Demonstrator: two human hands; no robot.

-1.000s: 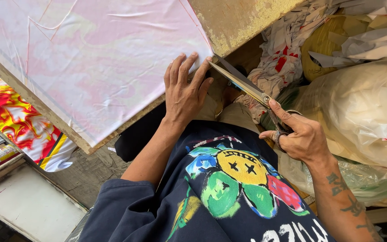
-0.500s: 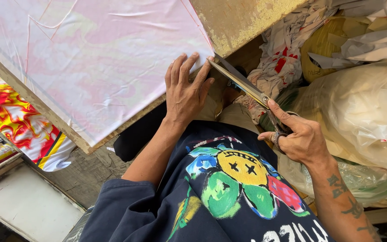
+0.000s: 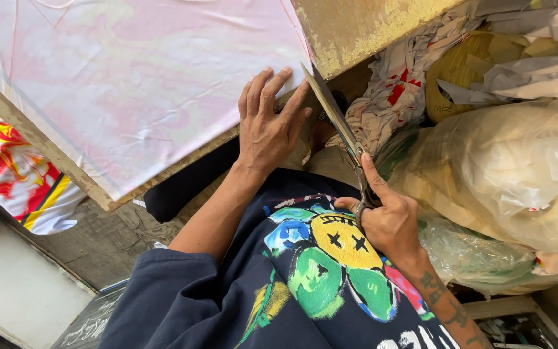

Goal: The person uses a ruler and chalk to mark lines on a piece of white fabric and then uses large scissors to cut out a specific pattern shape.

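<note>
Left hand [image 3: 269,126] lies flat, fingers spread, on the pink sheet [image 3: 137,84] at the worktop [image 3: 363,26] edge. Right hand [image 3: 385,216], centre-right, grips scissors [image 3: 337,119], blades pointing up-left. Plastic bags [image 3: 518,174] at right hold scraps.

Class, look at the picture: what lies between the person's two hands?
In the head view, the long scissors run between the left hand and right hand, beside the pink sheet's corner.

You work at a worn wooden board [image 3: 363,26] with a yellowed, flaking top. A pale pink sheet of fabric [image 3: 130,84] lies flat on it, spread up to the near edge, and your left hand [image 3: 269,126] presses there.
</note>
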